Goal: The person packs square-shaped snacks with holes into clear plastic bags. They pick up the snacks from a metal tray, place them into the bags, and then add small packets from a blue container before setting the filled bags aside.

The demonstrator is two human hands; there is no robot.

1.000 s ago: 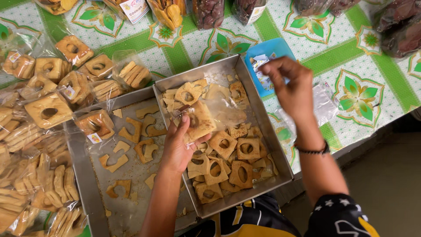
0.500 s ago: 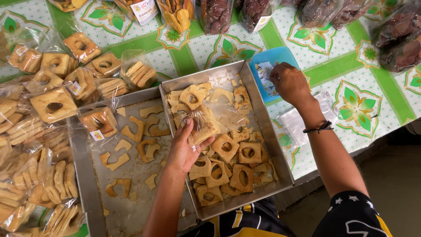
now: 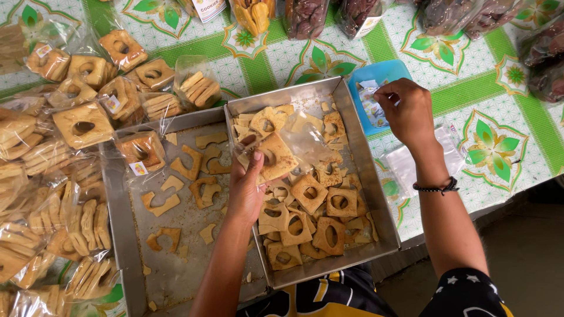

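My left hand (image 3: pixel 247 188) holds a clear plastic bag with square ring-shaped cookies (image 3: pixel 281 154) over a metal tray (image 3: pixel 376 194). That tray holds several loose square cookies with holes (image 3: pixel 317 205). My right hand (image 3: pixel 408 111) reaches into a small blue tray (image 3: pixel 364 85) of small paper labels, with fingers pinched at one; whether it grips a label is unclear. A dark bead bracelet sits on my right wrist.
A second metal tray (image 3: pixel 120 217) to the left holds broken cookie pieces and one bagged stack. Many bagged cookies (image 3: pixel 82 123) lie at the left. Empty clear bags (image 3: pixel 411 164) lie at the right on the green-patterned tablecloth (image 3: pixel 499 94). Packets of dark snacks line the far edge.
My right hand has moved down from above into the blue tray. My left hand has kept the bagged cookies over the tray, nearly still.
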